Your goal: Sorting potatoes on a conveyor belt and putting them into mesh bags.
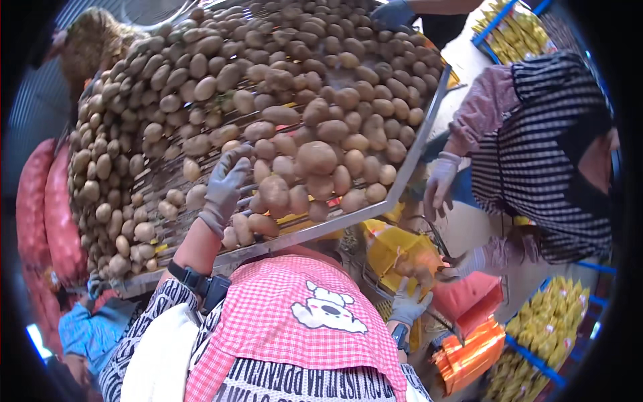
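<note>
Potatoes [316,158] of mixed sizes cover a metal-framed slatted sorting table [173,201] in front of me. My left hand [225,188], in a grey glove, reaches over the slats at the left edge of a cluster of large potatoes. Its fingers are bent and apart beside them, with nothing visible in its grasp. Down on the right, below the table's frame, my gloved right hand [409,303] has its fingers spread. Just beyond its fingertips are blurred potatoes [419,274], at the mouth of a yellow bag [384,246]. Whether the fingers touch them is unclear.
At right stands a co-worker in a checked apron [542,156]; their gloved hand [441,186] hangs near the table corner. Another gloved hand [394,14] reaches in at top. A red container [469,301], orange bags [469,357], filled yellow bags [547,321] and red sacks [63,211] surround the table.
</note>
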A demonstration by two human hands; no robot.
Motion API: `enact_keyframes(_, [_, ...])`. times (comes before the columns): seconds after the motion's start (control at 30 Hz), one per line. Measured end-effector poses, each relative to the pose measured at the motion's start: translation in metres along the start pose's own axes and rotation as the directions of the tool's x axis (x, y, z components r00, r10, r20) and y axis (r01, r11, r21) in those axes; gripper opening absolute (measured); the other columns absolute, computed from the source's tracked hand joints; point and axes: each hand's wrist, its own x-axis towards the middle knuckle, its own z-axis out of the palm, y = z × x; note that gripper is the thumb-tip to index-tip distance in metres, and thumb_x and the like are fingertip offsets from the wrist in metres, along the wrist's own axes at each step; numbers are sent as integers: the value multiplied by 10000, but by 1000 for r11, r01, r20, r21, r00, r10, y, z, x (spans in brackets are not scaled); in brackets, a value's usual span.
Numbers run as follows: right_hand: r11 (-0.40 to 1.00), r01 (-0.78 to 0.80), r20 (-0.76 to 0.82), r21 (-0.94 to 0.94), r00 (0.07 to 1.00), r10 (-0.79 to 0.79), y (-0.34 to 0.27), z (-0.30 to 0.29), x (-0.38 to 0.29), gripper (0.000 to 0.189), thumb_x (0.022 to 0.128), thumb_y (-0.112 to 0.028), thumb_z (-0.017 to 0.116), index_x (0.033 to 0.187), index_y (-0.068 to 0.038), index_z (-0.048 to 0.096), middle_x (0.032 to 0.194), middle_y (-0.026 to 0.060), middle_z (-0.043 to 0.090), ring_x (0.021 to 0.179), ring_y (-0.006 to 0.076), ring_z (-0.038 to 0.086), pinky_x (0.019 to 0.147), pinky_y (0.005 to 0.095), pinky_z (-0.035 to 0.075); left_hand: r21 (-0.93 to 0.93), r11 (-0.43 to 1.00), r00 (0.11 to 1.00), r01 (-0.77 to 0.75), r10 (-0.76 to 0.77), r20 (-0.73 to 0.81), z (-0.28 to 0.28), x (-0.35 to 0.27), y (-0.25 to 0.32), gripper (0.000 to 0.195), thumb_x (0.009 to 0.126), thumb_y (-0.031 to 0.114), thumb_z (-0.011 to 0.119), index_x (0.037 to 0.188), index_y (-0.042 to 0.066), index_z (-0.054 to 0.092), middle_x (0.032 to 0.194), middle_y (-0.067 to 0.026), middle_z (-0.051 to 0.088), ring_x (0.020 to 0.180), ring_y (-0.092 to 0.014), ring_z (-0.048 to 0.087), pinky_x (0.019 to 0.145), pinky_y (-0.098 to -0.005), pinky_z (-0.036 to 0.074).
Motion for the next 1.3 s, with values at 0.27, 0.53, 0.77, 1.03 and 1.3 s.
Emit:
enact_keyframes(0.27, [597, 283, 343, -750, 939, -14, 64, 163, -4, 368, 1013, -287, 540, 1264, -20, 579, 1250, 93, 605, 1081, 188, 620, 945, 299, 519, -148, 987, 825, -59, -35, -563, -120, -56, -36, 235, 998, 85, 580, 1218, 8, 612, 1163, -46, 637, 1065, -105, 580, 965, -248, 459])
enact_keyframes(0.53, [-212, 977, 949, -7, 74, 308, 214, 329, -4, 525, 830, -223, 737, 1312, -72, 594, 1288, 152, 600, 1224, 329, 554, 1084, 430, 413, 99, 995, 860, 2, 49, -509, -118, -103, -61, 273, 957, 46, 606, 1224, -5, 612, 1186, -62, 639, 1072, -121, 600, 980, -280, 478])
enact_keyframes(0.77, [-479, 877, 773, -44, 334, 539, 232, 351, 13, 588, 754, -227, 785, 1295, -127, 579, 1238, 112, 624, 1183, 301, 577, 1034, 422, 450, 584, 781, 914, -219, 375, -158, -74, -92, -37, 285, 877, 108, 680, 1151, 30, 658, 1196, -162, 658, 1121, -335, 634, 996, -393, 491])
enact_keyframes(1.03, [728, -278, 451, -627, 632, 630, 165, 295, 8, 536, 907, -379, 731, 1301, -68, 544, 1270, 128, 614, 1178, 273, 608, 1034, 438, 526, 635, 554, 842, -539, 370, 392, 8, -49, 2, 607, 738, 237, 756, 1307, 112, 585, 1363, -156, 528, 1232, -359, 539, 1019, -464, 441])
enact_keyframes(1.3, [429, 400, 586, -810, 583, 563, 169, 274, -28, 738, 815, -321, 774, 1425, -37, 473, 1237, 73, 589, 1115, 216, 615, 949, 332, 510, 526, 612, 807, -590, 472, 356, -29, -58, -21, 438, 778, 115, 707, 1206, 97, 616, 1281, -134, 597, 1236, -346, 550, 1030, -464, 449])
